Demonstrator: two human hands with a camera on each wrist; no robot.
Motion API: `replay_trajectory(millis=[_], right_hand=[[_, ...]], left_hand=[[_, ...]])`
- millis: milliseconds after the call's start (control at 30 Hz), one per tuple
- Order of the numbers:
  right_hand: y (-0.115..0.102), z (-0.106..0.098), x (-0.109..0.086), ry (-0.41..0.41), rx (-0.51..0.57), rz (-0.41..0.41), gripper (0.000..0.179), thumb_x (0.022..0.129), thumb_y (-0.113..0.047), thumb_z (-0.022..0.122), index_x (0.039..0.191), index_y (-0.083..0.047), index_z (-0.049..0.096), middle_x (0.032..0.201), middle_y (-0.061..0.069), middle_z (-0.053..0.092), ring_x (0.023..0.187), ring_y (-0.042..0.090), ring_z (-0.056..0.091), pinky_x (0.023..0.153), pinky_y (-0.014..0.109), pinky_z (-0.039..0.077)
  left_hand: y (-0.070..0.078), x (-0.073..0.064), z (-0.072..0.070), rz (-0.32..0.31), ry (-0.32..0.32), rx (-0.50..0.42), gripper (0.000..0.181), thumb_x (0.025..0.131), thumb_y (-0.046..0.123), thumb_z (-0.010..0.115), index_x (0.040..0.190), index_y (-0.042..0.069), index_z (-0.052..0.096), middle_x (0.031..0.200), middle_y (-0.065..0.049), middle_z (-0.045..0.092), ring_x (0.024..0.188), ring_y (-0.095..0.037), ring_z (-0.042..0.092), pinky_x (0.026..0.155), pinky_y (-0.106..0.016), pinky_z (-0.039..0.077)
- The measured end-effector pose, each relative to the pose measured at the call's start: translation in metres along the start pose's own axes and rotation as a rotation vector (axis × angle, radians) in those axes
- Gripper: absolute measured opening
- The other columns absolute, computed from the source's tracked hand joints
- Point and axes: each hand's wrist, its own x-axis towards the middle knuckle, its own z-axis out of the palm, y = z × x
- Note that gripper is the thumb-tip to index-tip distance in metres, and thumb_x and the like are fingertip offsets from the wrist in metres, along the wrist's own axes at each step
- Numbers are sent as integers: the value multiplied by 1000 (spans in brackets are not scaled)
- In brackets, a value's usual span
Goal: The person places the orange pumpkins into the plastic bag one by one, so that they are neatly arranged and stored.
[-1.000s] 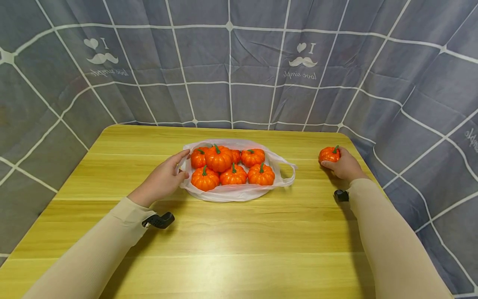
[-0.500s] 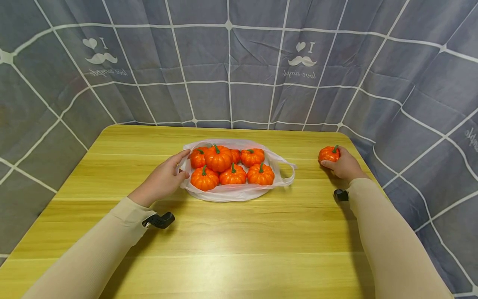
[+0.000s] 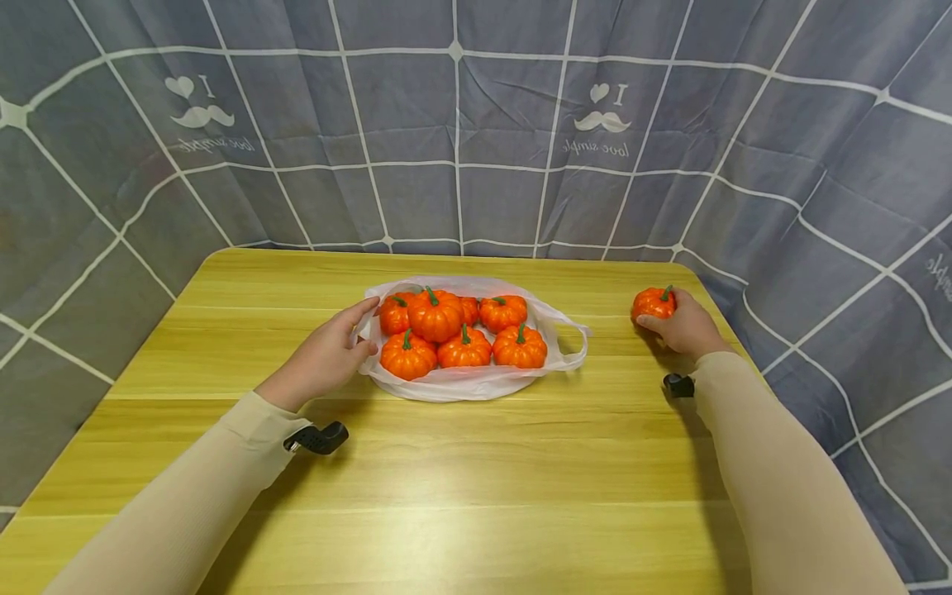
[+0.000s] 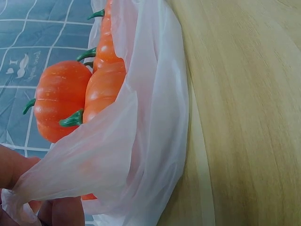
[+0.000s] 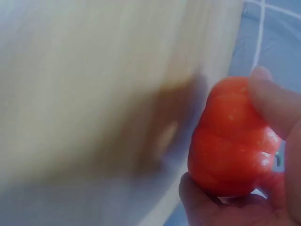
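A white plastic bag (image 3: pixel 461 388) lies with its mouth wide at the middle of the table, holding several small orange pumpkins (image 3: pixel 464 347) with green stems. At its left end, my left hand (image 3: pixel 321 357) holds the edge; the left wrist view shows the bag's gathered plastic (image 4: pixel 84 160) pinched between thumb and fingers. One pumpkin (image 4: pixel 61 101) sits higher than the others. Near the table's right edge, my right hand (image 3: pixel 690 326) grips a single pumpkin (image 3: pixel 653 305) from its right side. Thumb and fingers curl around that pumpkin (image 5: pixel 233 141) in the right wrist view.
The bag's right handle loop (image 3: pixel 573 343) spreads over the wooden table (image 3: pixel 461 487) toward the right hand. A grey curtain with white lines (image 3: pixel 513 107) hangs behind the table and along both sides. Each wrist carries a black camera mount (image 3: pixel 318 438).
The pumpkin in my right hand has shifted slightly up and left, its stem tilting a little. My left hand and the bag stay in place.
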Motion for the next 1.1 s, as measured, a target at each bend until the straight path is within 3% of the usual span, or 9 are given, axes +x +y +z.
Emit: replay_trajectory(millis=[133, 433, 800, 1100], right_hand=[[-18, -6, 2, 48, 44, -49, 104, 98, -49, 68, 165, 6, 10, 159, 39, 35, 139, 57, 41, 118, 68, 35], [-108, -12, -12, 61, 35, -200, 97, 98, -39, 74, 167, 0, 17, 162, 33, 35, 144, 52, 41, 120, 66, 35], [-186, 23, -40, 1, 59, -399, 92, 92, -29, 82, 165, -8, 30, 159, 25, 36, 136, 44, 51, 115, 61, 45], [-218, 50, -50, -98, 56, -466, 96, 91, -28, 84, 167, -11, 29, 160, 19, 39, 138, 38, 52, 116, 55, 46]], left_hand=[[1, 0, -1, -1, -2, -8, 72, 104, 9, 54, 169, 11, 23, 170, -20, 33, 58, -18, 40, 54, -27, 40], [2, 1, -1, -1, 0, -10, 72, 103, 7, 53, 168, 11, 24, 169, -19, 34, 56, -17, 40, 54, -27, 40], [2, 1, 0, -6, 1, -4, 72, 103, 7, 53, 168, 11, 25, 169, -20, 35, 56, -17, 39, 53, -27, 40], [3, 0, 0, -1, 7, -1, 71, 103, 7, 54, 168, 10, 25, 164, -21, 39, 57, -18, 43, 54, -27, 41]])
